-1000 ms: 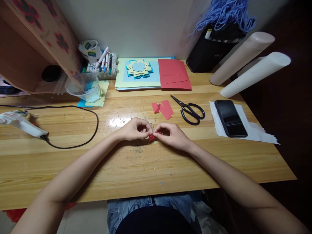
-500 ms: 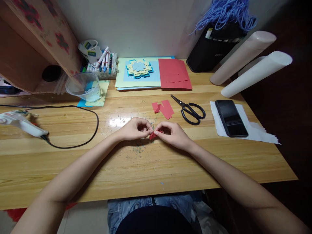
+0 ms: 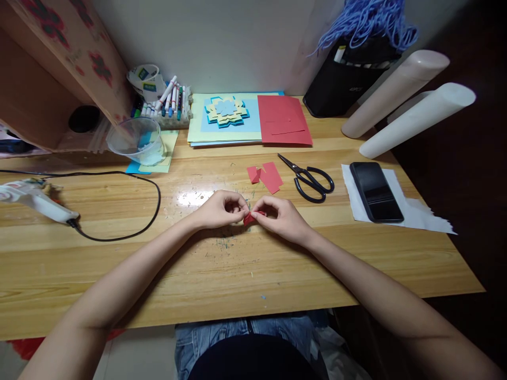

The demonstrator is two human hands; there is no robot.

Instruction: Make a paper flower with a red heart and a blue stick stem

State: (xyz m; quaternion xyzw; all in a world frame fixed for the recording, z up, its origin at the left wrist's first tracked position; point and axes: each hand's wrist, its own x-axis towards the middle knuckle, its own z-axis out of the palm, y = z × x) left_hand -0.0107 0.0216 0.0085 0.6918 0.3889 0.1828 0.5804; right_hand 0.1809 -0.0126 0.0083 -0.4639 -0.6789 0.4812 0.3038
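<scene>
Between both hands, low over the wooden table, is a small folded red paper piece. My left hand pinches its left side with thumb and forefinger. From the right, my right hand pinches the same piece, its fingertips almost touching the left ones. Fingers partly hide the paper. Beyond the hands lie red paper scraps, and to their right black-handled scissors rest with blades slightly apart.
A phone lies on torn white paper at the right. Red sheets and a layered paper flower are at the back. At the left are a glue gun, its cable, and a clear tub.
My hands stay in nearly the same place. The fingertips have shifted slightly on the red paper, and a little more of it shows beside my right thumb.
</scene>
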